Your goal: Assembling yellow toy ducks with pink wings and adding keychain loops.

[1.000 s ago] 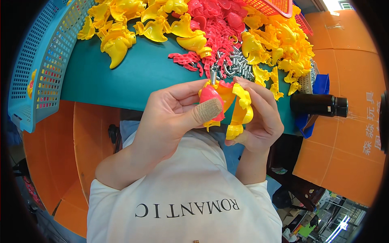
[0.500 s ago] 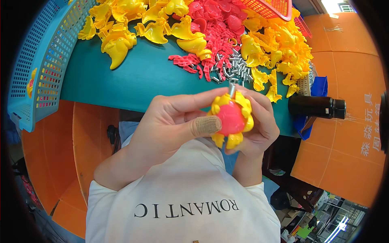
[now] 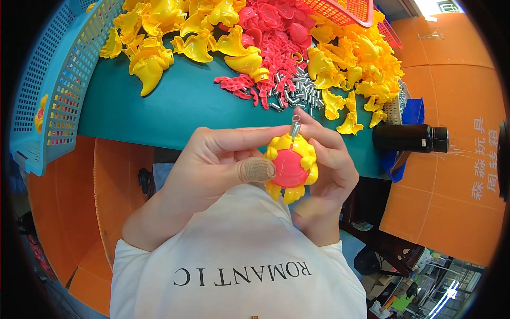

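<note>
In front of my chest I hold a small yellow-and-pink plastic toy body (image 3: 291, 170), its pink round side toward me. A metal coil spring (image 3: 295, 129) stands up out of its top, with a loop at the end. My left hand (image 3: 210, 165) is closed on the toy's left side, its thumb, wrapped in tan tape, pressing on the pink part. My right hand (image 3: 336, 178) curls round the right side, with a fingertip by the spring. The right thumb is blurred, low beside the toy. The fingers behind the toy are hidden.
On the green table (image 3: 133, 114) lie yellow shell pieces (image 3: 149, 66), pink pieces (image 3: 273, 58) and loose springs (image 3: 303, 87). A blue basket (image 3: 53, 106) stands left, a red basket (image 3: 340, 11) at the back. A black bottle (image 3: 409, 138) lies right, near orange board (image 3: 451, 80).
The toy has shifted slightly left and down and turned a little, showing its pink side more squarely. My right thumb has moved lower, away from the toy's underside. The spring remains in the top.
</note>
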`<state>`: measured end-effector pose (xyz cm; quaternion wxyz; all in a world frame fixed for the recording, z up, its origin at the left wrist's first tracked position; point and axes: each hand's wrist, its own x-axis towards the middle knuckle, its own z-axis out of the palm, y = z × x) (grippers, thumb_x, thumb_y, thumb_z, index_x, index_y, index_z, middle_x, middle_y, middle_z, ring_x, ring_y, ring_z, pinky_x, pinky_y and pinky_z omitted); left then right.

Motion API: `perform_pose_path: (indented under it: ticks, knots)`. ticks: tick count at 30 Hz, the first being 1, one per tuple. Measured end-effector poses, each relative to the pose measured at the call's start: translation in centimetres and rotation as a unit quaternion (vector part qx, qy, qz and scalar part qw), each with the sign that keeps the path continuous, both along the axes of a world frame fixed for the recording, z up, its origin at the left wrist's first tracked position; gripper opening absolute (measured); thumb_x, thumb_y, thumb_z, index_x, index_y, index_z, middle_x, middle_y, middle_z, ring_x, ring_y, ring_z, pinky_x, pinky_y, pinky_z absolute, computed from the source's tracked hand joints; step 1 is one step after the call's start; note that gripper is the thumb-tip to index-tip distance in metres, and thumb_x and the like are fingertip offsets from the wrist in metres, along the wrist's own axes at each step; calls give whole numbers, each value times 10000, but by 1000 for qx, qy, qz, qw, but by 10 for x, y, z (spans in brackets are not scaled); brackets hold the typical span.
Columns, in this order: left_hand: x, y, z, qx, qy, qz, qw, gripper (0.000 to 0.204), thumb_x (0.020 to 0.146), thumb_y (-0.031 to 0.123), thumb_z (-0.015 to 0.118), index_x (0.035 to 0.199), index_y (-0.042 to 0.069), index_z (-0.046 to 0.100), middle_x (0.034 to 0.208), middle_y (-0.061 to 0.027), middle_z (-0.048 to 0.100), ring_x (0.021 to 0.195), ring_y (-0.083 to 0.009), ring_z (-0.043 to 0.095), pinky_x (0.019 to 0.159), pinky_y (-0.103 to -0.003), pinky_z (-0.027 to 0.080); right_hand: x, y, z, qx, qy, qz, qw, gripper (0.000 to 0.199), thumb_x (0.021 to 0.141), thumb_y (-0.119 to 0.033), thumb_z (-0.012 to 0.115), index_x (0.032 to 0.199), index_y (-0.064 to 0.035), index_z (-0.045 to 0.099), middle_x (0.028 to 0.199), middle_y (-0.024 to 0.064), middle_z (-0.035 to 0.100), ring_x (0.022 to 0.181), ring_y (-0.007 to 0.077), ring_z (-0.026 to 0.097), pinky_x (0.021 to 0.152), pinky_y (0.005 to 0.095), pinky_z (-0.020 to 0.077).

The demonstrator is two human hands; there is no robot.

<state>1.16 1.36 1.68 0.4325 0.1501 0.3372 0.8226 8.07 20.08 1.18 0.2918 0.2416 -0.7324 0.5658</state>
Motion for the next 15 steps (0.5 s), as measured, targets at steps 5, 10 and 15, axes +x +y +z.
perform_pose_path:
  ticks: [5,10,15]
  knots:
    - [6,1,-2,-4,64,37,997,447,826,20,694,1259,25,579,1160,-93,612,791,-63,561,729,-213,521,13,-12,11,-135,-141,5,981,633,778,-387,726,1196,62,569,1245,323,532,1194,415,523,1001,498,411]
    - [9,1,0,22,68,46,996,451,814,-3,701,1250,37,591,1208,-105,579,754,-45,517,694,-192,494,18,-17,8,-125,-115,-22,985,617,812,-398,685,1186,79,573,1202,333,556,1155,435,546,999,492,415]
    - [11,0,8,42,90,27,995,459,815,-45,676,1257,25,576,1294,-132,517,926,-101,592,825,-233,526,19,-22,4,-153,-82,-7,985,609,815,-404,681,1196,60,575,1211,331,549,1160,455,534,1004,519,403]
